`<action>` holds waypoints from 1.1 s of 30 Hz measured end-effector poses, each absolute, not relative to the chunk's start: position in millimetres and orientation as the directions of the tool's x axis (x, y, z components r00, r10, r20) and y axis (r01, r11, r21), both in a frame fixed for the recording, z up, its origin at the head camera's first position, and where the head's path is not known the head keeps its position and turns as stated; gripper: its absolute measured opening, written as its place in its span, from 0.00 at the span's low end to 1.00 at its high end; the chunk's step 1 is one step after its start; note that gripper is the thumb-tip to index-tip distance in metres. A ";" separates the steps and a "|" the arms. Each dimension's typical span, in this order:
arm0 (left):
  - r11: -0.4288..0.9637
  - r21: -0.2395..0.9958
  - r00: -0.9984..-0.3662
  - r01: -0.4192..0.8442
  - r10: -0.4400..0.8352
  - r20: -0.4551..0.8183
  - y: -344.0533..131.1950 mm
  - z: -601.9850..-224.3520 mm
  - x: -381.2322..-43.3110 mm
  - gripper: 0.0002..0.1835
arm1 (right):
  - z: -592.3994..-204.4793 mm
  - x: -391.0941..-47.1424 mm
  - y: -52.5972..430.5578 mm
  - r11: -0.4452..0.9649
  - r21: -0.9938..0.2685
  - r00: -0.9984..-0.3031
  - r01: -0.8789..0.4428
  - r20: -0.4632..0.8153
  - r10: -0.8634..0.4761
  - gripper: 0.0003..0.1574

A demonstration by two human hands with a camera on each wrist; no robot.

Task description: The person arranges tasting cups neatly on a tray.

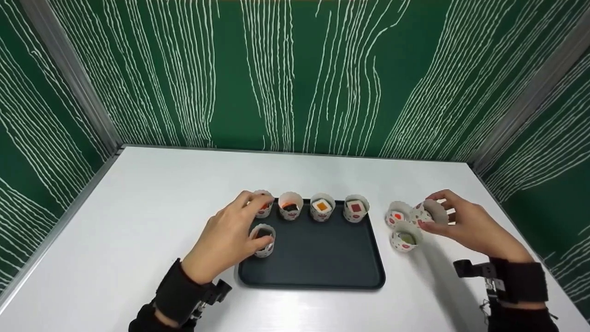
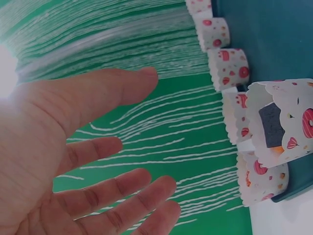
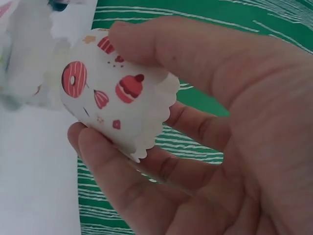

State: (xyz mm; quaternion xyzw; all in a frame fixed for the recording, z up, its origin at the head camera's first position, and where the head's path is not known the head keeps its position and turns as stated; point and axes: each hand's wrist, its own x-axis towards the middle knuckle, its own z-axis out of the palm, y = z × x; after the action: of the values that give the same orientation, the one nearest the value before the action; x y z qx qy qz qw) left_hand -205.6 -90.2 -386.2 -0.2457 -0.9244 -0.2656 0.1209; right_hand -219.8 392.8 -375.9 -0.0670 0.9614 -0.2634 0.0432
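In the head view my right hand (image 1: 474,228) grips a printed paper baking cup (image 1: 417,215), tilted, to the right of the tray. The right wrist view shows thumb and fingers around this cup (image 3: 105,93), with donut and cupcake pictures on its wall. My left hand (image 1: 226,235) is over the tray's left edge, fingers loosely bent and holding nothing. Under its thumb is a cup (image 1: 265,253) with a dark piece inside; its fingers partly cover the back-left cup (image 1: 263,213). In the left wrist view, the palm (image 2: 29,142) faces away from the cups.
A dark tray (image 1: 318,263) lies on the white table (image 1: 175,184). Along its back edge stand more filled cups (image 1: 290,216), (image 1: 321,216), (image 1: 355,217). Right of it are a cup with a red-centred piece (image 1: 392,220) and one with green filling (image 1: 400,245). Green walls (image 1: 230,92) surround the table.
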 end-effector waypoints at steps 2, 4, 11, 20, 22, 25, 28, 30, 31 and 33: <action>0.736 0.432 -0.849 0.521 0.394 0.352 -90.0 -386.3 -205.5 0.40 | -372.5 -217.7 388.1 0.850 -0.516 -0.987 -0.108 -0.049 -0.155 0.40; 0.733 0.430 -0.845 0.527 0.398 0.357 -89.8 -386.6 -205.4 0.40 | -369.5 -215.7 383.7 0.847 -0.520 -0.986 -0.113 -0.049 -0.162 0.40; 0.719 0.425 -0.829 0.550 0.410 0.380 -88.5 -387.5 -205.2 0.39 | -363.4 -211.2 368.4 0.825 -0.542 -0.979 -0.157 -0.024 -0.202 0.41; 0.731 0.423 -0.840 0.535 0.406 0.360 -88.9 -389.2 -205.2 0.39 | -361.2 -210.4 337.4 0.750 -0.627 -0.964 -0.208 0.003 -0.265 0.40; 0.733 0.425 -0.843 0.530 0.404 0.355 -88.9 -389.3 -204.8 0.39 | -360.6 -211.2 329.4 0.744 -0.633 -0.962 -0.216 0.006 -0.274 0.41; 0.729 0.425 -0.840 0.536 0.409 0.357 -87.9 -389.6 -204.7 0.38 | -359.6 -212.0 319.0 0.736 -0.639 -0.958 -0.224 0.008 -0.285 0.40; 0.725 0.417 -0.831 0.549 0.420 0.365 -86.8 -390.2 -204.6 0.38 | -358.6 -211.7 310.5 0.732 -0.640 -0.954 -0.232 0.004 -0.299 0.39; 0.723 0.407 -0.824 0.558 0.428 0.371 -86.0 -390.7 -204.7 0.38 | -358.4 -210.8 305.8 0.725 -0.648 -0.951 -0.235 -0.003 -0.311 0.39; 0.721 0.403 -0.821 0.563 0.433 0.373 -85.5 -390.9 -204.6 0.37 | -358.5 -210.3 303.4 0.721 -0.651 -0.949 -0.236 -0.007 -0.316 0.39; 0.720 0.391 -0.813 0.574 0.443 0.378 -84.5 -391.4 -204.6 0.36 | -359.2 -209.6 299.2 0.716 -0.655 -0.945 -0.241 -0.010 -0.328 0.39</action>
State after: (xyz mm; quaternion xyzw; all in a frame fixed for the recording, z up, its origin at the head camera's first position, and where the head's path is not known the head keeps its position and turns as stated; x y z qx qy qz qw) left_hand -204.6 -84.5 -391.4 -0.2767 -0.9182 -0.2520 0.1299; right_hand -209.6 299.2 -359.2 -0.1539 0.9241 -0.3440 0.0627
